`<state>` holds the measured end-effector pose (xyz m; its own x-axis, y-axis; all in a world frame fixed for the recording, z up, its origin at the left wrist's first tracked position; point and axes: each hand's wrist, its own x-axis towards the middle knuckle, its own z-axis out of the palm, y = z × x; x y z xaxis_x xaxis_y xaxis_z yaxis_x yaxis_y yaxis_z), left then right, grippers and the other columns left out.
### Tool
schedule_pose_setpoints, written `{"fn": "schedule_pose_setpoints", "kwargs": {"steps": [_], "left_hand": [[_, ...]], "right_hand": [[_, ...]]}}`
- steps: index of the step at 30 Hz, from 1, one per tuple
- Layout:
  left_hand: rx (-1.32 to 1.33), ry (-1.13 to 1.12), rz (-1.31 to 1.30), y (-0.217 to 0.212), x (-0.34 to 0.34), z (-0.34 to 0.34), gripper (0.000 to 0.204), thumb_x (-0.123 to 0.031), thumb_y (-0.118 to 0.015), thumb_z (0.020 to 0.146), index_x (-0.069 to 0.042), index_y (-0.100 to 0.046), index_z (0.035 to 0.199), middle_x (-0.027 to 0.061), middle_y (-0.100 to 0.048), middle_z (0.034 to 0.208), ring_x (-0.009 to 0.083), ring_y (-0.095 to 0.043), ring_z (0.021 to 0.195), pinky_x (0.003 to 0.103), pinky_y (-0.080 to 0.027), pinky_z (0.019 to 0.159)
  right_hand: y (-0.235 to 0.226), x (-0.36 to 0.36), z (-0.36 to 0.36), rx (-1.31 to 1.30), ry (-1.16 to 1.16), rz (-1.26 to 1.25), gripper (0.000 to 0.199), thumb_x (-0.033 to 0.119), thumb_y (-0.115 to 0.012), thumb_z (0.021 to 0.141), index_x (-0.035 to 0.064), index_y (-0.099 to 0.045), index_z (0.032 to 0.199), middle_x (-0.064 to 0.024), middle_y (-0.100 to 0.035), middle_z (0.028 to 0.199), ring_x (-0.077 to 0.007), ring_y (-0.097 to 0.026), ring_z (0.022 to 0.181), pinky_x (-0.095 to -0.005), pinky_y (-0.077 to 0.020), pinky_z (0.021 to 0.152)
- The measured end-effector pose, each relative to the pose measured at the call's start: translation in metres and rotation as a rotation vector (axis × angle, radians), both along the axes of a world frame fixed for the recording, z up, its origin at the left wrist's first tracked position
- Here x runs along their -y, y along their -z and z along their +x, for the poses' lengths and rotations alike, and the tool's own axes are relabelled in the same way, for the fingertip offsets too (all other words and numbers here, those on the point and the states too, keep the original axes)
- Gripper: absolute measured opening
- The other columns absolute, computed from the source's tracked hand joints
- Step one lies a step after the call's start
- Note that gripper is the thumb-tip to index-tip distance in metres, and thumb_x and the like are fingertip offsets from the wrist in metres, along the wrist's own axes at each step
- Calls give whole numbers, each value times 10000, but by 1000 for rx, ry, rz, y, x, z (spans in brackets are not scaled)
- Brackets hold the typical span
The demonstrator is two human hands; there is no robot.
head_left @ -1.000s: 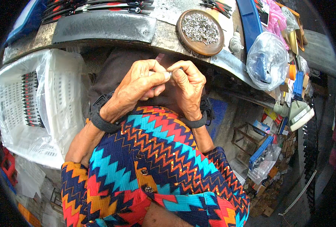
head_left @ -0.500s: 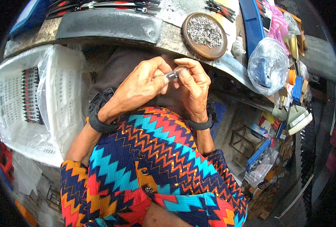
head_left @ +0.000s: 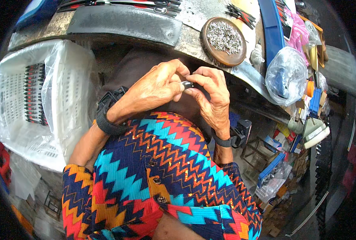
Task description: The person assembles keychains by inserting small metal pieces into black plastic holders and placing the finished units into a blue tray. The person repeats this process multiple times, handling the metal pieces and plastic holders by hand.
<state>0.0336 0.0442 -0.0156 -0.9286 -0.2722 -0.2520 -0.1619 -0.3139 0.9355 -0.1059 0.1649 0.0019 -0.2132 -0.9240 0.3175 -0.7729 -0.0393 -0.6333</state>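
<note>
Over my lap, both hands meet around a small, shiny black-and-silver piece [head_left: 187, 85], its kind partly hidden by the fingers. My left hand [head_left: 160, 86] is closed, pinching the piece's left end between thumb and fingers. My right hand [head_left: 211, 90] is closed about the other end, its thumb tip below and fingertips above. Just beyond the right hand, a round wooden bowl [head_left: 228, 60] on the bench edge holds many small silver metal pins [head_left: 226, 38].
A white plastic-lined basket [head_left: 62, 132] with a row of black-and-red pieces [head_left: 34, 94] stands at left. On the bench [head_left: 192, 12] lie more black-and-red pieces [head_left: 242, 16], a curved grey plate [head_left: 124, 25] and a blue tray [head_left: 272, 32]. A clear bag [head_left: 286, 76] hangs at the right.
The right thumb has drawn back and lower, and the right fingers have bent in over the piece. The left hand keeps its pinch. The whole view has shifted slightly.
</note>
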Motion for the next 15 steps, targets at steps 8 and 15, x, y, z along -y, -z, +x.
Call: {"fn": "schedule_pose_setpoints", "kwargs": {"steps": [8, 15], "left_hand": [[-91, 32, -434, -3, 0, -1, 322, -6, -474, 799, 10, -455, 1119, 98, -533, 638, 200, -523, 554, 318, -425, 539], [-152, -118, -979, -14, -6, -1, 475, -48, -603, 725, -9, -496, 1186, 184, -632, 879, 336, -629, 793, 400, -502, 680]], "right_hand": [[-3, 1, -2, -237, -152, -54, 250, 50, -690, 635, 38, -610, 872, -65, -606, 876, -263, -544, 738, -350, -460, 658], [-13, 9, -3, -307, -91, -90, 272, 32, -689, 624, 14, -621, 887, -91, -613, 877, -266, -545, 722, -344, -454, 633]]}}
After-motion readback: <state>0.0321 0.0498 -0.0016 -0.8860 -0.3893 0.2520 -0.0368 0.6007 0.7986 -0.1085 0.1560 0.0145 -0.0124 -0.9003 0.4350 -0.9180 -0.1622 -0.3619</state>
